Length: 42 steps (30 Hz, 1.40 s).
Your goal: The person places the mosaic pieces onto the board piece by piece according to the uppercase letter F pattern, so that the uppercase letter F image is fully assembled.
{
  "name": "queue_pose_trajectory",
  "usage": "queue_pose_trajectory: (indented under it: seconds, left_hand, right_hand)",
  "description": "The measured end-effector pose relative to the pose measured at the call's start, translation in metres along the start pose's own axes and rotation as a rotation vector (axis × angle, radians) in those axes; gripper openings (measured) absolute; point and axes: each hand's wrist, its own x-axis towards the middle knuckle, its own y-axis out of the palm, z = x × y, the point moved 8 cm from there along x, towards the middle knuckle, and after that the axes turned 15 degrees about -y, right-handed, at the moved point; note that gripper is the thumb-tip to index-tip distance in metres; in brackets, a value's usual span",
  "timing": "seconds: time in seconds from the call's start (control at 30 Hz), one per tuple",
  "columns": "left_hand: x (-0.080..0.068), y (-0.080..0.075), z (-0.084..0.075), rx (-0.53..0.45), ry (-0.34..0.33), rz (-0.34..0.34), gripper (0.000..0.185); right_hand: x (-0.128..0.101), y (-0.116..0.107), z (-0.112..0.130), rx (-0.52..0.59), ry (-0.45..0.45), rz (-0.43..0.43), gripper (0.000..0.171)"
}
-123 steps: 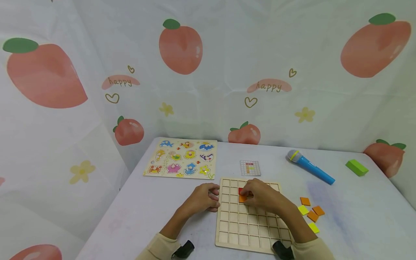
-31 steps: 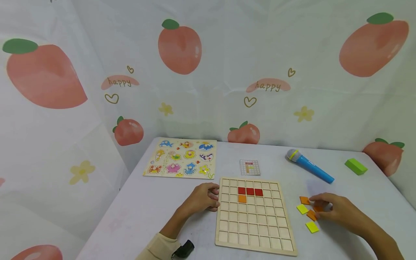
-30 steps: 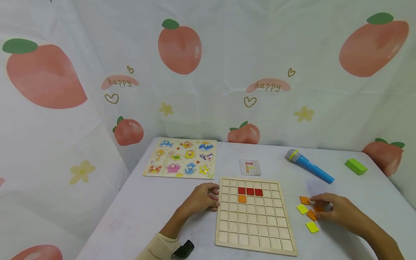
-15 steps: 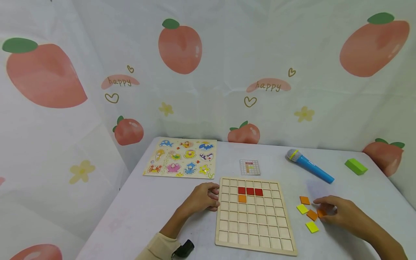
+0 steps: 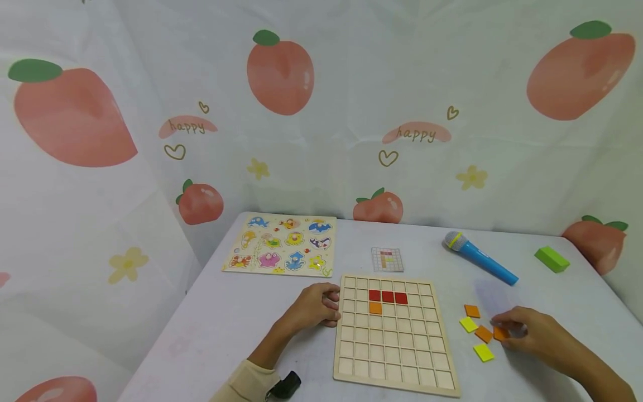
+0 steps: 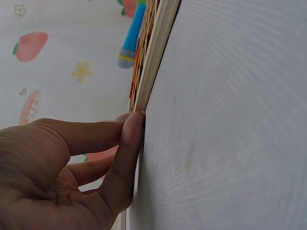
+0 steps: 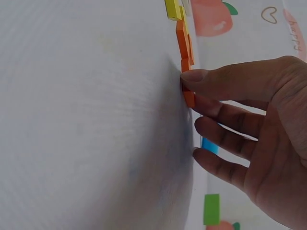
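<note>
A wooden grid board [image 5: 397, 357] lies flat on the white table. Set in its upper cells are a row of red tiles [image 5: 388, 297] and one orange tile [image 5: 375, 307] below the leftmost. My left hand [image 5: 313, 307] rests with relaxed, bent fingers against the board's left edge, seen close up in the left wrist view. Right of the board, my right hand [image 5: 532, 332] pinches a loose orange tile [image 5: 500, 333] between thumb and index finger, still at table level. Beside it lie two more orange tiles [image 5: 483, 334] and two yellow tiles [image 5: 484, 352].
Behind the board is a small printed pattern card [image 5: 387, 260]. An animal puzzle board [image 5: 281, 245] lies at the back left. To the back right are a blue toy microphone [image 5: 482, 259] and a green block [image 5: 552, 259]. A fruit-print cloth [image 5: 321, 145] hangs behind.
My right hand has left the board, where an orange tile now sits under the reds, and moved to the loose tiles. It has drawn one orange tile slightly right. The left hand stays put.
</note>
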Motion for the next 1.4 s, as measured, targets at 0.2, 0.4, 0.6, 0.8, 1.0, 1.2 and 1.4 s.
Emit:
queue_pose_trajectory:
  seconds: [0.2,0.4,0.6,0.8,1.0,1.2,1.4]
  left_hand:
    - [0.001,0.001,0.001,0.016,-0.004,-0.009,0.056]
    - [0.0,0.0,0.001,0.013,-0.002,-0.008,0.056]
    - [-0.001,0.0,0.0,-0.022,-0.003,0.006,0.058]
    - [-0.001,0.0,0.0,-0.021,-0.004,0.003,0.058]
    - [0.0,0.0,0.0,-0.011,0.0,-0.003,0.057]
    - [0.0,0.001,-0.001,-0.019,0.002,0.003,0.058]
    - [-0.001,0.001,-0.001,-0.021,0.001,0.001,0.059]
  right_hand:
    - [-0.003,0.001,-0.001,-0.002,0.017,0.015,0.037]
    - [-0.004,0.004,-0.002,0.008,0.046,0.039,0.036]
    - [-0.002,0.002,0.001,-0.012,0.043,0.04,0.032]
    - [0.002,-0.002,0.012,-0.031,-0.012,0.003,0.03]
    - [0.009,-0.006,0.027,-0.05,-0.068,-0.044,0.03]
    - [0.015,-0.006,0.047,-0.039,-0.151,-0.11,0.031]
    - [0.027,0.001,0.066,0.014,-0.183,-0.094,0.031]
